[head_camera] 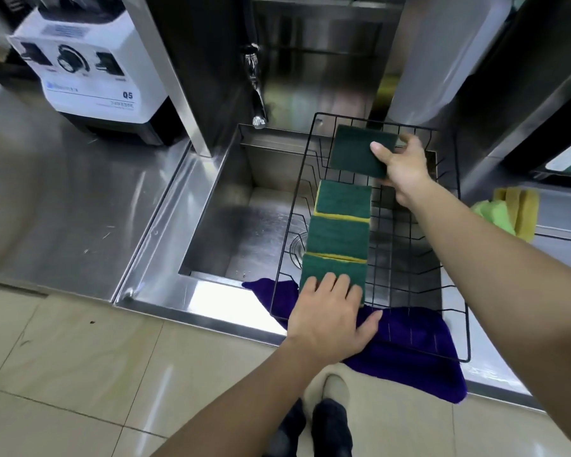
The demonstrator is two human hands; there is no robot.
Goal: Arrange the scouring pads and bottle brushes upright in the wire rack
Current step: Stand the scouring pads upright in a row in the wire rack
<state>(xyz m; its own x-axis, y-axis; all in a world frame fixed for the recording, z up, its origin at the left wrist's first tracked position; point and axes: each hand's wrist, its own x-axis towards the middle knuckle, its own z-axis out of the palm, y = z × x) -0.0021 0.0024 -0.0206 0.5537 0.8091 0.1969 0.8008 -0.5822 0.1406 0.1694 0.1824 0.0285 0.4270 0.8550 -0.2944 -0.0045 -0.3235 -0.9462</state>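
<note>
A black wire rack (455,245) sits over the right part of a steel sink. Three green scouring pads with yellow backs stand in a row along its left side: far (343,200), middle (338,237), near (323,267). My left hand (330,316) rests on the near pad, fingers spread over its top edge. My right hand (401,166) grips a dark green scouring pad (356,150) at the rack's far end, tilted above the wires. No bottle brush is in view.
A purple cloth (419,344) lies under the rack's front edge and hangs over the counter. A tap (256,90) stands behind the sink (231,225). Yellow and green sponges (511,209) lie on the right counter. A white blender base (89,67) stands at left.
</note>
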